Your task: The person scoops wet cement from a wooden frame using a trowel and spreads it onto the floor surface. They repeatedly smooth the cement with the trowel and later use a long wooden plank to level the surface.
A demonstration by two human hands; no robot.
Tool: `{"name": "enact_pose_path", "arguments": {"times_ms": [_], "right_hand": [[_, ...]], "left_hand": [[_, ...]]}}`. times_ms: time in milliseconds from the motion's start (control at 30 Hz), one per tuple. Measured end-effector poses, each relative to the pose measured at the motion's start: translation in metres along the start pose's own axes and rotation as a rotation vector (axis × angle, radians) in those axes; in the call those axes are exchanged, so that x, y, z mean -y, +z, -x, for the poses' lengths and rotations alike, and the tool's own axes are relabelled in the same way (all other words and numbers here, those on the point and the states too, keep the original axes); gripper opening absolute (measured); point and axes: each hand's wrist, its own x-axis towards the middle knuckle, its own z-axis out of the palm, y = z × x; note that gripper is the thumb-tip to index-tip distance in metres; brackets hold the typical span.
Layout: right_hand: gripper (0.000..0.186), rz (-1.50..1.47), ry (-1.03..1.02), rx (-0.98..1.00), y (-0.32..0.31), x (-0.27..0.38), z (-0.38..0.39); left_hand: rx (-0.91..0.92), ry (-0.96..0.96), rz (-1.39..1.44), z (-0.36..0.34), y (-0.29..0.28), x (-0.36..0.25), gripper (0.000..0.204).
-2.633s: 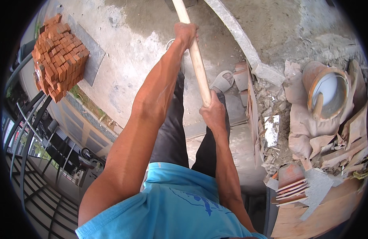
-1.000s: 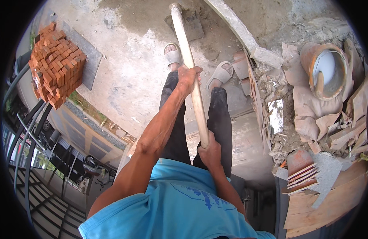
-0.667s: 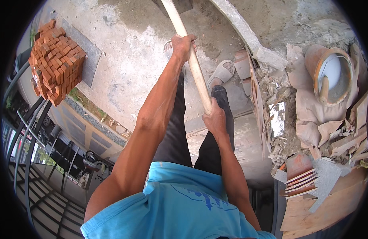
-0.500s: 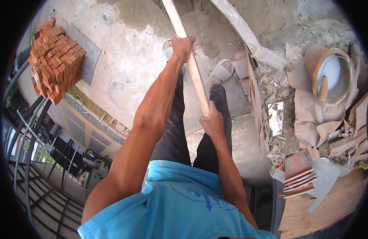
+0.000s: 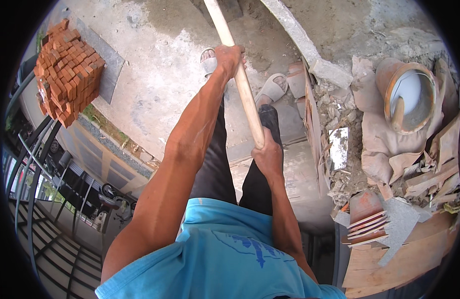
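A long pale wooden handle slants down from the top edge of the head view toward my body. My left hand is wrapped round it partway along, over my sandalled feet. My right hand closes round its near end, in front of my right thigh. The handle's far end runs out of the picture, so the kind of tool cannot be told for certain. Beside it at the top edge lies a dark flat shape, perhaps a blade, cut off by the edge.
Red bricks are stacked at the far left. A grey concrete strip crosses the ground ahead. On the right are rubble, torn sacks, a round bucket with a wooden-handled tool in it, tiles and plywood. Damp mortar-like patches cover the far ground.
The view has shifted slightly, so the bricks and bucket sit a little farther left. Both hands keep their grip on the handle, which has barely moved.
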Motion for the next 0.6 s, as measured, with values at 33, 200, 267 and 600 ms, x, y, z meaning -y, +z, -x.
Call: {"name": "enact_pose_path", "arguments": {"times_ms": [33,200,267,600], "right_hand": [[0.049,0.004,0.001,0.002,-0.001,0.001,0.001],[0.051,-0.039,0.041,-0.027,0.003,-0.017,0.032],[0.052,-0.037,0.067,-0.016,0.000,-0.019,0.036],[0.053,0.084,0.099,0.002,0.009,-0.013,0.080]], "left_hand": [[0.007,0.016,-0.010,-0.004,0.001,0.003,0.012],[0.036,-0.055,-0.035,0.019,0.013,0.036,0.012],[0.036,-0.065,-0.006,0.020,0.014,0.038,0.013],[0.122,-0.218,0.122,0.045,-0.026,0.076,0.014]]}}
